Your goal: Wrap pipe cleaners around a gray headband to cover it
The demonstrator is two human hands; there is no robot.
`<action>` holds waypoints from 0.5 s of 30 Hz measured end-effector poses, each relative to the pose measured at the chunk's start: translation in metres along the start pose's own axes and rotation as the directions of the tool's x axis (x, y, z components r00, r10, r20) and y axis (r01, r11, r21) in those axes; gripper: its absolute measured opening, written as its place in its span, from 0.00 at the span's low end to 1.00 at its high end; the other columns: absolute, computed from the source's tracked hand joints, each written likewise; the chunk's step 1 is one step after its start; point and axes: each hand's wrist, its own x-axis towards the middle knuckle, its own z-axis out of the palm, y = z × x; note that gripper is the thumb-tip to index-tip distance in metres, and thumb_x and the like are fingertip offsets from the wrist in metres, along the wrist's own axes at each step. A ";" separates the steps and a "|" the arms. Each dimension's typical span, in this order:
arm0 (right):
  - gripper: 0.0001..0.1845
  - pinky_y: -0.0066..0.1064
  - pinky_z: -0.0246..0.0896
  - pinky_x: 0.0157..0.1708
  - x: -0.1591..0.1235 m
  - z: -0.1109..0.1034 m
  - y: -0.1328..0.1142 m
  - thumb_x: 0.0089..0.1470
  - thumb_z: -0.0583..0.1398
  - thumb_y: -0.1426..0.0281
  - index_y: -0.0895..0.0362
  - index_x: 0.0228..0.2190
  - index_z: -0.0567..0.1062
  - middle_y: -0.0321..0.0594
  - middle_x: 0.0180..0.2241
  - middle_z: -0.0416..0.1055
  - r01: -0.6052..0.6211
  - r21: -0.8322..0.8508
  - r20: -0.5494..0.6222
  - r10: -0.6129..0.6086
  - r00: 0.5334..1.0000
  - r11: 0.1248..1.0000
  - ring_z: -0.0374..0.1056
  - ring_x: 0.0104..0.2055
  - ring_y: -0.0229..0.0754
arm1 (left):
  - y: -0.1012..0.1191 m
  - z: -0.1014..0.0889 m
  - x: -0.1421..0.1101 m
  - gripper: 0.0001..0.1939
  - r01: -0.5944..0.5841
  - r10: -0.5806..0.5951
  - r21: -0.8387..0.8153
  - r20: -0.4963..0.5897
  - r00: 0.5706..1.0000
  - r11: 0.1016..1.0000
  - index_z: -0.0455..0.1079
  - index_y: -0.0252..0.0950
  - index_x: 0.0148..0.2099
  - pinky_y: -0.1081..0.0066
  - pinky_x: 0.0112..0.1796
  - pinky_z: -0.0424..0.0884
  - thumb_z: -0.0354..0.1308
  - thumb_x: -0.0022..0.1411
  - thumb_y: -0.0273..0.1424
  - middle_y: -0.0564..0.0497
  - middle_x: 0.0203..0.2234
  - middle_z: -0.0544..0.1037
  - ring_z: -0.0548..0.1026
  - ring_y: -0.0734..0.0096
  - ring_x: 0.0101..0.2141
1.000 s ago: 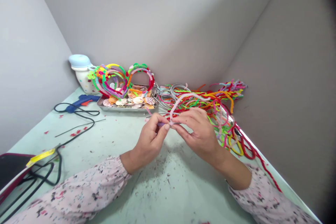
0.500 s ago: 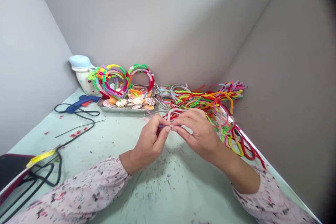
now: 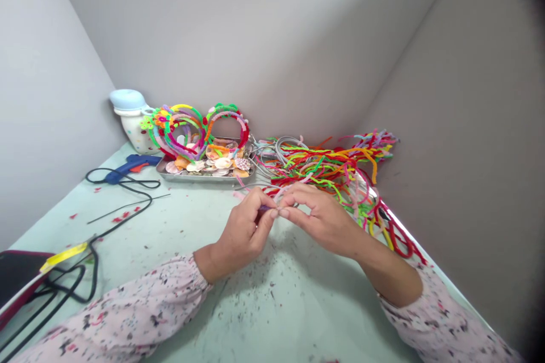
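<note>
My left hand [image 3: 242,227] is closed in a pinch on a short purple length of pipe cleaner [image 3: 265,208], most of it hidden by the fingers. Thumb and forefinger of my right hand [image 3: 323,218] press together at the same spot, touching the left fingertips. A pale pink pipe cleaner [image 3: 293,187] shows behind the right fingers and runs to their pinch. Just beyond the hands lies a heap of colourful pipe cleaners [image 3: 332,161] with thin grey hoops among them.
A metal tray [image 3: 191,177] of seashells stands at the back, with pipe-cleaner headbands [image 3: 183,110] on it. Left of it are a white jar [image 3: 136,125] with a blue lid and a blue glue gun [image 3: 128,168]. A black cord [image 3: 123,224] crosses the left side of the table.
My right fingers have drawn in to a tighter pinch beside the left fingertips. The pale pink pipe cleaner's raised loop has dropped lower behind the right hand.
</note>
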 end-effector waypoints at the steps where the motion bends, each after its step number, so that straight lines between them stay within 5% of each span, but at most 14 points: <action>1: 0.07 0.32 0.61 0.41 0.000 0.000 0.000 0.59 0.57 0.69 0.54 0.32 0.76 0.35 0.32 0.72 -0.006 0.016 0.012 0.006 1.000 1.000 0.67 0.37 0.37 | 0.000 0.000 0.000 0.02 0.001 -0.001 0.000 0.001 1.000 1.000 0.61 0.36 0.37 0.72 0.30 0.59 0.50 0.65 0.28 0.54 0.28 0.65 0.64 0.75 0.27; 10: 0.08 0.31 0.61 0.39 0.001 0.000 0.006 0.58 0.57 0.68 0.55 0.33 0.77 0.36 0.33 0.73 -0.100 0.124 0.058 0.093 0.994 0.987 0.68 0.37 0.37 | -0.004 0.001 0.001 0.04 0.075 -0.075 -0.087 0.006 0.997 0.993 0.62 0.36 0.38 0.73 0.29 0.59 0.50 0.65 0.31 0.55 0.26 0.65 0.63 0.75 0.26; 15: 0.07 0.29 0.60 0.34 0.001 0.019 0.018 0.57 0.58 0.68 0.57 0.30 0.75 0.36 0.31 0.71 -0.184 0.173 0.059 0.177 0.982 0.968 0.66 0.35 0.37 | -0.014 0.006 -0.004 0.06 0.166 -0.168 -0.069 -0.015 0.986 0.984 0.64 0.35 0.38 0.73 0.30 0.59 0.50 0.65 0.33 0.54 0.27 0.68 0.64 0.73 0.28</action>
